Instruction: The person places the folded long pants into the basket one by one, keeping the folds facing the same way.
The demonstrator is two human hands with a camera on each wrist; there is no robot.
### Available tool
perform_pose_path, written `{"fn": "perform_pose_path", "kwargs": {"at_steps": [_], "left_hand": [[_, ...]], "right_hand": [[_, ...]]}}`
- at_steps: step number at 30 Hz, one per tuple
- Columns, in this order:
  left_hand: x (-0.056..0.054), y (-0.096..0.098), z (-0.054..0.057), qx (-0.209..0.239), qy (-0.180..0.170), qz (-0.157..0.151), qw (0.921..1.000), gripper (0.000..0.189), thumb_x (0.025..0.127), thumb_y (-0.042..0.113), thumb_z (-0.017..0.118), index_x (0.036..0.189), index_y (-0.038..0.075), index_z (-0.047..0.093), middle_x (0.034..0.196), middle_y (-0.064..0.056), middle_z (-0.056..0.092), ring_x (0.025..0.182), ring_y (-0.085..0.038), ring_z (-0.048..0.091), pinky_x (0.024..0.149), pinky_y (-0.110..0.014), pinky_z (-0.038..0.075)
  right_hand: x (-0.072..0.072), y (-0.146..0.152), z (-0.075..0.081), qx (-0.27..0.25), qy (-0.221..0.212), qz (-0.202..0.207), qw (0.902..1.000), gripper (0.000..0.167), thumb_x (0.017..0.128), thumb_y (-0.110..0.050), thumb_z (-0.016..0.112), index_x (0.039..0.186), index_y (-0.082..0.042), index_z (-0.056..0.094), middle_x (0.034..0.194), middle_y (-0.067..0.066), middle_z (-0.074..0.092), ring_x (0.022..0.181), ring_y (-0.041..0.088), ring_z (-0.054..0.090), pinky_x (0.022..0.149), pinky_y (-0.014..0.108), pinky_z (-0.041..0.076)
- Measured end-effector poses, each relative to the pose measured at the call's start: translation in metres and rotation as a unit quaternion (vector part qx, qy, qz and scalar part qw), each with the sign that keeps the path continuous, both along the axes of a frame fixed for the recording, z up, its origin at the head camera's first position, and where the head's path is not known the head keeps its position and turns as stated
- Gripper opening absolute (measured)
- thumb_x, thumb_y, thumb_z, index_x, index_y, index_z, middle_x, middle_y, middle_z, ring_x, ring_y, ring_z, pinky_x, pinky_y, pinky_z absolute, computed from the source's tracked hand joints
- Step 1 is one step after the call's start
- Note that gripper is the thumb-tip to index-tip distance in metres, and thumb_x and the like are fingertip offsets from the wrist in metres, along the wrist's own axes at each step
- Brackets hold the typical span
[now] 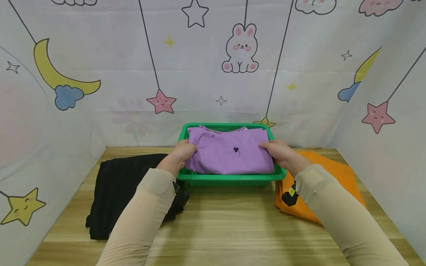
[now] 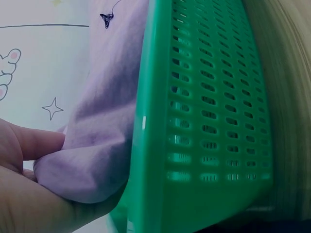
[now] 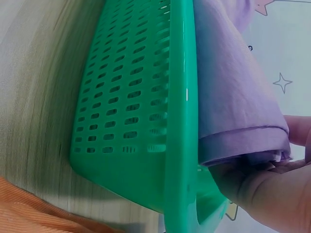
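Observation:
A folded purple shirt with a small dark motif lies across the mouth of a green plastic basket. At the shirt's left end, my left hand pinches the fabric between thumb and fingers. My right hand grips the opposite end the same way. In the left wrist view, the purple cloth bulges over the fingers beside the basket's rim. The right wrist view shows the shirt's folded edge in the right hand, just inside the rim. The fingers under the cloth are mostly hidden.
Black folded cloth lies on the wooden table to the left, partly behind the left forearm. An orange garment lies to the right, partly under the right forearm. A printed curtain hangs behind and on both sides.

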State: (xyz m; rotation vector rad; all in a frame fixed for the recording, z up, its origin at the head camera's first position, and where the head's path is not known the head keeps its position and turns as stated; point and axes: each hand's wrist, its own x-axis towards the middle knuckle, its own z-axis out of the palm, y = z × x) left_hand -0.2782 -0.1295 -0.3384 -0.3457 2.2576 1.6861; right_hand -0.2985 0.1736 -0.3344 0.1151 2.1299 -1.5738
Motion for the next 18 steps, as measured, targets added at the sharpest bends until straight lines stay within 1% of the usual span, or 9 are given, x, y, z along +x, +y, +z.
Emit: {"fn": "perform_pose_path", "kwargs": {"at_steps": [6,10,16,18], "left_hand": [[-0.0004,0.0000,0.0001,-0.005,-0.003,0.001,1.0000,0.067,0.091,0.003,0.043,0.151,0.003,0.014,0.154,-0.016,0.021,0.132,-0.027,0.028,0.113,-0.043,0.028],[-0.0017,-0.0008,-0.0001,-0.010,-0.009,-0.003,0.9999,0.067,0.092,0.003,0.042,0.152,0.003,0.012,0.155,-0.015,0.018,0.133,-0.027,0.027,0.112,-0.043,0.027],[-0.0035,-0.0003,-0.0013,-0.015,-0.011,-0.009,0.9998,0.064,0.092,0.003,0.042,0.151,0.002,0.016,0.152,-0.015,0.024,0.123,-0.026,0.031,0.105,-0.040,0.032],[-0.0040,0.0004,-0.0014,-0.015,-0.010,-0.010,0.9998,0.064,0.092,0.003,0.042,0.150,0.002,0.017,0.151,-0.015,0.026,0.121,-0.026,0.031,0.105,-0.040,0.031]], "right_hand": [[-0.0022,-0.0014,-0.0016,0.003,-0.004,0.000,1.0000,0.060,0.103,-0.026,0.036,0.150,0.003,0.013,0.153,0.020,0.025,0.132,0.031,0.036,0.112,0.044,0.032],[-0.0043,-0.0017,-0.0022,0.012,-0.008,-0.002,0.9999,0.060,0.102,-0.027,0.036,0.150,0.002,0.014,0.152,0.019,0.026,0.131,0.031,0.037,0.111,0.045,0.033],[-0.0063,-0.0005,-0.0032,0.029,-0.014,-0.004,0.9995,0.059,0.102,-0.028,0.036,0.150,0.000,0.018,0.150,0.018,0.030,0.126,0.030,0.041,0.108,0.045,0.037],[-0.0070,0.0002,-0.0034,0.031,-0.016,0.000,0.9994,0.059,0.102,-0.029,0.036,0.150,0.000,0.017,0.150,0.018,0.029,0.126,0.030,0.041,0.108,0.045,0.037]]}}
